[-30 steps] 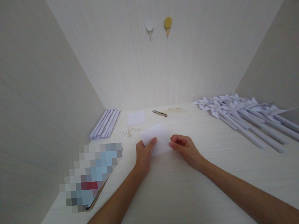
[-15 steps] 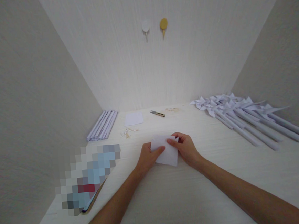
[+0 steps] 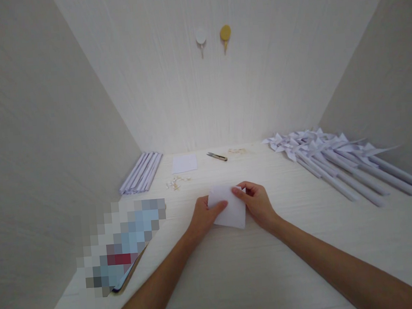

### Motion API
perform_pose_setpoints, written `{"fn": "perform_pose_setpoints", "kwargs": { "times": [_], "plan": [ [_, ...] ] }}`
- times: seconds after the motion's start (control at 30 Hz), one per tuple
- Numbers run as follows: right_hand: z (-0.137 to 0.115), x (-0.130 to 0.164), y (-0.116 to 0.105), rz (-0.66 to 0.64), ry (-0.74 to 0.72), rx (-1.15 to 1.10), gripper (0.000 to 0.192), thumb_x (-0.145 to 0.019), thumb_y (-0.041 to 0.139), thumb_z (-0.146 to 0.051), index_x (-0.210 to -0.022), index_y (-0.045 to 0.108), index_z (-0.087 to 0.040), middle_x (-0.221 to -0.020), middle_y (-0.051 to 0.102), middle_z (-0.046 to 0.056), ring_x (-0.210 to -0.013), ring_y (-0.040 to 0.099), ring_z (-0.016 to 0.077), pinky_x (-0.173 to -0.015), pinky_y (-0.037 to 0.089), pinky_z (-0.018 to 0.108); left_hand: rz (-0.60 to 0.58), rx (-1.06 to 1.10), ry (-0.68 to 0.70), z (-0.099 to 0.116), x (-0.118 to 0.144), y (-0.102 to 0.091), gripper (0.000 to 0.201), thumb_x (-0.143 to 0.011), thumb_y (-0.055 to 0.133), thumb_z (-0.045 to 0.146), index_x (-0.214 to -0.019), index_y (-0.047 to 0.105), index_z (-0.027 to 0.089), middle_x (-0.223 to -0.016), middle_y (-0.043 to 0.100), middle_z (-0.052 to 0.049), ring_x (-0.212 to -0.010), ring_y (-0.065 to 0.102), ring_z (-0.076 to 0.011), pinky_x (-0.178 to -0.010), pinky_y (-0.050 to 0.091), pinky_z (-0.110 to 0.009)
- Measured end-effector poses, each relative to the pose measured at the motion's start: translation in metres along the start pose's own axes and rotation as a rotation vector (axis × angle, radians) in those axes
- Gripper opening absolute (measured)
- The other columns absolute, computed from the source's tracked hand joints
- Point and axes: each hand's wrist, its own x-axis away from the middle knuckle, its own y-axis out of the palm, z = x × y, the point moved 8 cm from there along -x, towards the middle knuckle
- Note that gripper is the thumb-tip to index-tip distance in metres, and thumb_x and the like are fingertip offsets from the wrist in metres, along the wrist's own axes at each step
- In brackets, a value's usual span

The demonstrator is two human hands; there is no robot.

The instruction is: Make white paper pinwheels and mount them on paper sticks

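Note:
A square piece of white paper (image 3: 232, 215) is held between both hands above the middle of the table. My left hand (image 3: 208, 215) grips its left side, thumb lying on top and the other fingers hidden beneath. At the upper right corner, my right hand (image 3: 258, 203) pinches the sheet between thumb and fingers. Whether it is one layer or several I cannot tell. Beyond the hands lie a flat stack of white paper (image 3: 184, 164) and a pair of thread snips (image 3: 217, 157).
White paper tubes (image 3: 143, 172) lie bundled at the left. Several paper pinwheels on sticks (image 3: 334, 156) are piled at the right. Small pale bits (image 3: 176, 182) lie scattered near the paper. A blurred-out flat object (image 3: 131, 246) rests at front left. Two hooks (image 3: 225, 33) are on the wall.
My right thumb has shifted slightly right and up toward the paper's corner. My left hand and the paper have hardly moved.

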Motion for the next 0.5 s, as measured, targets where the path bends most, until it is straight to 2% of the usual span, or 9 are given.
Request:
{"fn": "perform_pose_setpoints", "kwargs": {
  "times": [0.23,0.37,0.5],
  "plan": [
    [-0.001,-0.002,-0.008,0.067,-0.053,0.080,0.024,-0.058,0.066,-0.040,-0.058,0.056,-0.018,-0.045,0.040,-0.006,-0.043,0.031,0.0075,-0.041,0.021,0.022,-0.006,-0.049,0.011,0.000,0.000,0.000,0.016,-0.057,0.063,0.027,-0.060,0.063,0.011,-0.057,0.061,-0.004,-0.051,0.052,-0.0136,-0.049,0.038,-0.024],
    [0.000,-0.002,-0.003,0.012,0.004,-0.075,0.022,-0.058,0.067,-0.037,-0.057,0.056,-0.018,-0.048,0.045,-0.005,-0.045,0.036,0.0080,-0.044,0.025,0.022,0.014,-0.054,0.019,0.001,0.000,-0.001,0.016,-0.057,0.063,0.027,-0.059,0.063,0.011,-0.057,0.061,-0.004,-0.051,0.051,-0.0133,-0.048,0.037,-0.024],
    [-0.001,-0.003,0.004,-0.070,0.060,-0.280,0.020,-0.055,0.069,-0.033,-0.052,0.057,-0.017,-0.050,0.049,-0.004,-0.049,0.040,0.0070,-0.046,0.028,0.021,0.060,0.029,0.038,0.001,-0.002,-0.006,0.021,-0.056,0.065,0.029,-0.065,0.064,0.010,-0.060,0.062,-0.003,-0.054,0.051,-0.0130,-0.051,0.038,-0.024]
  ]
}}
